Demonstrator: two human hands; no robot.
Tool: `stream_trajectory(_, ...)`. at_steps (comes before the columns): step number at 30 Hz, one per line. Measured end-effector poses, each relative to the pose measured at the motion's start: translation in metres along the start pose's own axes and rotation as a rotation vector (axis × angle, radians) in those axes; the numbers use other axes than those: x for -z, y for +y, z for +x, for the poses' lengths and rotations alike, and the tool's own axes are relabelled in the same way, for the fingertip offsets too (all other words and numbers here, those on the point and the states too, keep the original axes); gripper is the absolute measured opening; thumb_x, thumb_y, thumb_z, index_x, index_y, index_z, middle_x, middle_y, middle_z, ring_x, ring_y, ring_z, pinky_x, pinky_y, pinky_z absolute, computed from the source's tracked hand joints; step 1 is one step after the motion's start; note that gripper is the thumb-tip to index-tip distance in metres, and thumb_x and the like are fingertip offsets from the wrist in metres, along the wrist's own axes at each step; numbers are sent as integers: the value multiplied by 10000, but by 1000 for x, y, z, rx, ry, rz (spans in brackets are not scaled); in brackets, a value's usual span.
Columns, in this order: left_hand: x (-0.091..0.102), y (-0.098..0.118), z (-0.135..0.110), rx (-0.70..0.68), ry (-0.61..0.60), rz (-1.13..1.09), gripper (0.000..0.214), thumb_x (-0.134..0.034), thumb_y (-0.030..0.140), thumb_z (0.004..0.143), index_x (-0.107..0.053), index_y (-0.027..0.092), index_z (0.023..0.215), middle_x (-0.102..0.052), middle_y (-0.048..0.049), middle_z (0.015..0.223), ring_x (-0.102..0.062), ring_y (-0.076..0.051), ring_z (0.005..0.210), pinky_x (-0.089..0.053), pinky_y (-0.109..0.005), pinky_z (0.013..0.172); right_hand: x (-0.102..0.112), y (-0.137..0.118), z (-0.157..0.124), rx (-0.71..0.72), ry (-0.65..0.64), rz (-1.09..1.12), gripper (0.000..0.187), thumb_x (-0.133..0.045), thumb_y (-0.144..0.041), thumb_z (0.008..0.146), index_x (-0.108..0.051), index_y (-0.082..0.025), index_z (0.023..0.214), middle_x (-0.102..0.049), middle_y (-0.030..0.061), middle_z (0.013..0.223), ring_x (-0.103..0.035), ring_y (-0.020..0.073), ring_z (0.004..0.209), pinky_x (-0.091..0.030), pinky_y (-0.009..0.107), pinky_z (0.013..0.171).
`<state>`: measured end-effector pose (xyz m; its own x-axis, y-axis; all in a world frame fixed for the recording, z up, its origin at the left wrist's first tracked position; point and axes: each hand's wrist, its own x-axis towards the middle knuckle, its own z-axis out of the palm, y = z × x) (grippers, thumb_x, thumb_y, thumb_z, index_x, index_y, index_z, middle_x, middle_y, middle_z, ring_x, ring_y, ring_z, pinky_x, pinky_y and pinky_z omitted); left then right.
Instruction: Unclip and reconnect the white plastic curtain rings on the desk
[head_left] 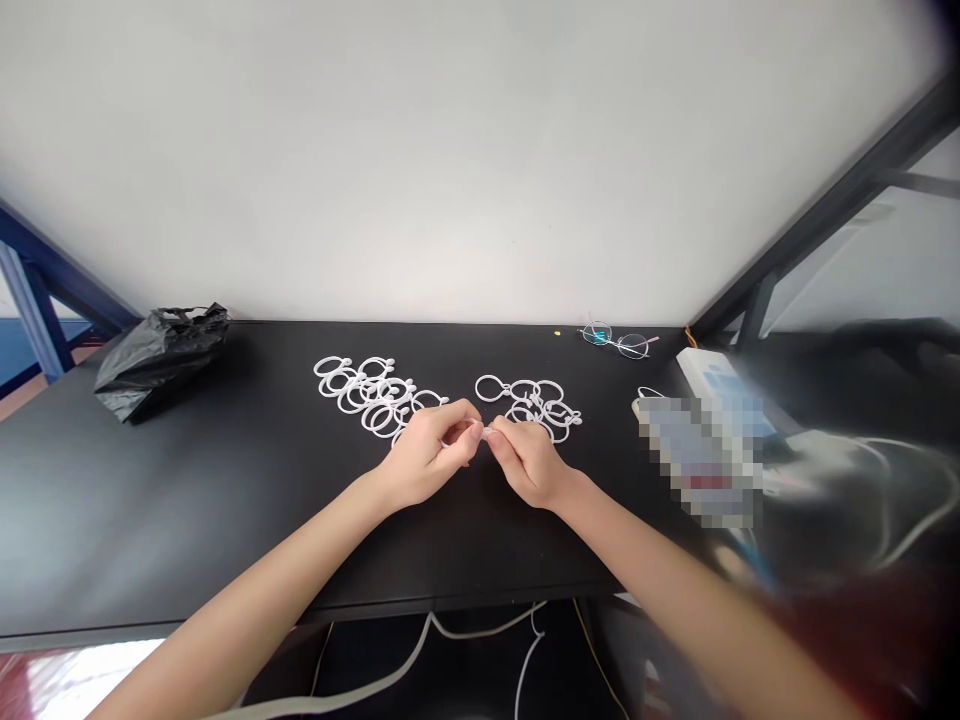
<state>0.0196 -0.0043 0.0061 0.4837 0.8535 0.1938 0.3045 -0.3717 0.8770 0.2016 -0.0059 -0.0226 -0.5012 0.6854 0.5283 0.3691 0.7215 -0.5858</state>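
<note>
My left hand [429, 452] and my right hand [531, 464] meet over the middle of the black table [285, 530], fingertips almost touching. Both are closed in a pinch on one thin white plastic ring [486, 432], mostly covered by my fingers. Just beyond my left hand lies an overlapping pile of white plastic rings [375, 390] with small knobs, like curtain rings. A smaller group of the same kind of rings [536, 392] lies behind my right hand.
A crumpled black plastic bag [161, 355] sits at the far left. Glasses [619, 343] lie near the back wall. On the right are a blurred phone-like object [697, 460], a white box [720, 385] and a clear plastic bag [840, 490]. Pale cables [405, 665] hang below the front edge.
</note>
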Motion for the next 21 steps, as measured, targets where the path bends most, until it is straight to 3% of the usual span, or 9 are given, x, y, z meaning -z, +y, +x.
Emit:
stream_trajectory(5,0,-2,1,16,-11,59,271,-416,365,933,-496,190,743,-467,47,556,-531,-118,519,-403,-229,530,-3,1,-1,-46,-4,47,359,-275,-326,1024,-358,-228,690,-375,-40,547,-371,106,437,-319,264,460)
stream_trajectory(9,10,-8,6,-68,107,352,305,-447,417,939,-557,185,774,-547,7,655,-506,-138,593,-397,-264,585,1,2,6,-83,45,28,335,-319,-315,1015,-438,-220,717,-441,-25,587,-438,118,495,-383,268,512)
stream_trajectory(13,25,-26,12,-175,246,653,367,-545,527,892,-631,174,842,-609,-61,840,-552,-209,784,-436,-360,785,8,10,11,-137,164,-89,156,-455,-298,974,-556,-215,889,-620,46,834,-599,181,772,-493,327,726)
stream_trajectory(16,32,-41,14,-197,226,821,406,-612,575,834,-662,173,857,-586,-61,834,-538,-219,777,-438,-400,819,9,20,11,-166,103,-215,97,-526,-249,937,-614,-209,926,-642,102,1102,-581,255,1042,-470,433,902)
stream_trajectory(21,34,-53,13,-206,175,929,380,-656,536,818,-689,167,901,-578,-79,882,-530,-230,797,-447,-421,827,6,29,9,-203,-22,-258,67,-603,-174,876,-646,-195,923,-688,96,1051,-589,274,1043,-440,489,935)
